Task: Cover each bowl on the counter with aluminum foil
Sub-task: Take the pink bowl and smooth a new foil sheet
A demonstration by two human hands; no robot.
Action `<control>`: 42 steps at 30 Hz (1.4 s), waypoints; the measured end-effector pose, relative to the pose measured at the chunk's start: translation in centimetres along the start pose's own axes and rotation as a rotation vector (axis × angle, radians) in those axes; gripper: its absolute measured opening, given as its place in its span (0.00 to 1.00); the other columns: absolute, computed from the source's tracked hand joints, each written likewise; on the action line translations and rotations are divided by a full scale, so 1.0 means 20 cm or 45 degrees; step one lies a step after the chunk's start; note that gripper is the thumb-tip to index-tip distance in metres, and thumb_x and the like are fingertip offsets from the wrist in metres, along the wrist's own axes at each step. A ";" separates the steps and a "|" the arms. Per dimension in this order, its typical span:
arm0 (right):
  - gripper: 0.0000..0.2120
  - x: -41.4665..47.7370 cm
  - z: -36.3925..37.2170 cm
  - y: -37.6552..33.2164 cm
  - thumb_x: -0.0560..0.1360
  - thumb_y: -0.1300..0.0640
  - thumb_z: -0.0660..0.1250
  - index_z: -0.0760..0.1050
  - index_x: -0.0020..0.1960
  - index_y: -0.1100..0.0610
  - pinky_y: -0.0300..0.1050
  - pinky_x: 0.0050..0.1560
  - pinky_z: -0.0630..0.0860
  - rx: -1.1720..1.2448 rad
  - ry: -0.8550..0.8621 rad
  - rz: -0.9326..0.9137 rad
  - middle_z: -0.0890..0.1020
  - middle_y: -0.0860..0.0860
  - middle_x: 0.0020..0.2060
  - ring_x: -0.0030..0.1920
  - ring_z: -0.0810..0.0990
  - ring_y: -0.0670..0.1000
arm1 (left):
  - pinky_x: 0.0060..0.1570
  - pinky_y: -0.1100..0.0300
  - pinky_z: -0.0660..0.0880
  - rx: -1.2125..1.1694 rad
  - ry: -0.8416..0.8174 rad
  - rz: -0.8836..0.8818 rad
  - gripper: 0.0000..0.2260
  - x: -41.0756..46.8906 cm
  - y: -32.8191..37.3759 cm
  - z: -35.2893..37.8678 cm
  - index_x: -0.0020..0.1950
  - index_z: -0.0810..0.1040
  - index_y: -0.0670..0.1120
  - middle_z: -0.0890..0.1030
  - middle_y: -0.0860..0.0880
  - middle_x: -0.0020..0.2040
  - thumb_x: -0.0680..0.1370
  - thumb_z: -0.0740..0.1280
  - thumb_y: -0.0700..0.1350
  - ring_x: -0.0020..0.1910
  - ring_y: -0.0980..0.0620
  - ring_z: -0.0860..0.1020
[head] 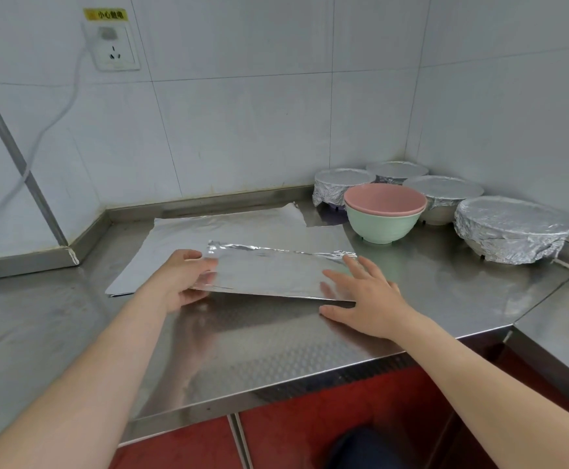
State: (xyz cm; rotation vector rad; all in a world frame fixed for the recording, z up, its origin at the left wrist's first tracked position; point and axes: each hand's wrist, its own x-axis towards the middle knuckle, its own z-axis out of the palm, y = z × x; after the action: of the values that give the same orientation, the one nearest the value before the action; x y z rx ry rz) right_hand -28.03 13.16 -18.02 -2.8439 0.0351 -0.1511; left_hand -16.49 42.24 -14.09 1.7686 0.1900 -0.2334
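Now left hand (181,279) pinches the foil sheet (269,272), right hand (367,296) flat on it.

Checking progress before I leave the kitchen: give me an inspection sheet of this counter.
Surface: steel counter, reflective, patterned at the front.
Job's things: four covered bowls in the right corner; pink bowl nested in green bowl, both uncovered; top sheet partly lifted over the foil stack.
Clutter: nothing seen.
Hands: left hand grips the top sheet's left edge; right hand lies flat, fingers on its right end.
Cables: white cable hangs from the wall socket.
Surroundings: tiled walls; red floor.
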 end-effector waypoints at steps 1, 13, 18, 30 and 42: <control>0.33 0.00 0.00 0.00 0.72 0.31 0.61 0.57 0.74 0.35 0.62 0.70 0.57 -0.003 0.011 -0.002 0.49 0.44 0.78 0.77 0.42 0.49 | 0.44 0.53 0.79 -0.019 -0.048 0.012 0.21 0.00 -0.01 0.00 0.64 0.68 0.52 0.80 0.46 0.46 0.76 0.70 0.39 0.40 0.50 0.80; 0.20 0.02 0.04 -0.05 0.79 0.43 0.59 0.67 0.71 0.41 0.59 0.66 0.66 -0.003 0.176 0.012 0.62 0.47 0.76 0.76 0.52 0.50 | 0.35 0.62 0.76 0.212 0.028 0.599 0.16 -0.02 0.11 0.03 0.57 0.80 0.50 0.77 0.45 0.38 0.77 0.63 0.31 0.29 0.52 0.74; 0.19 0.14 0.07 -0.18 0.80 0.49 0.59 0.68 0.71 0.45 0.60 0.66 0.69 0.040 0.256 -0.074 0.65 0.49 0.74 0.75 0.55 0.51 | 0.24 0.63 0.73 0.143 0.158 0.513 0.19 0.08 0.03 -0.17 0.62 0.77 0.47 0.76 0.45 0.43 0.76 0.62 0.28 0.21 0.57 0.72; 0.22 0.45 -0.27 -0.02 0.79 0.54 0.57 0.61 0.73 0.55 0.60 0.62 0.64 -0.250 0.476 0.236 0.66 0.53 0.71 0.74 0.56 0.54 | 0.60 0.49 0.70 1.234 0.548 0.208 0.28 0.23 -0.08 -0.26 0.65 0.69 0.47 0.69 0.41 0.67 0.65 0.66 0.41 0.66 0.40 0.66; 0.08 0.61 -0.40 0.25 0.76 0.61 0.62 0.80 0.51 0.58 0.44 0.36 0.70 -0.362 0.422 0.239 0.82 0.56 0.43 0.43 0.80 0.59 | 0.62 0.57 0.67 1.077 -0.119 1.219 0.17 0.15 0.23 0.83 0.63 0.77 0.49 0.71 0.51 0.67 0.76 0.64 0.39 0.65 0.49 0.70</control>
State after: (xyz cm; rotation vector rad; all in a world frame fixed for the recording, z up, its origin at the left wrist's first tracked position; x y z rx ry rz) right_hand -16.79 5.57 -10.69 -3.0386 0.4224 -0.6198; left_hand -13.24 25.05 -13.78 2.4466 -0.9422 0.3570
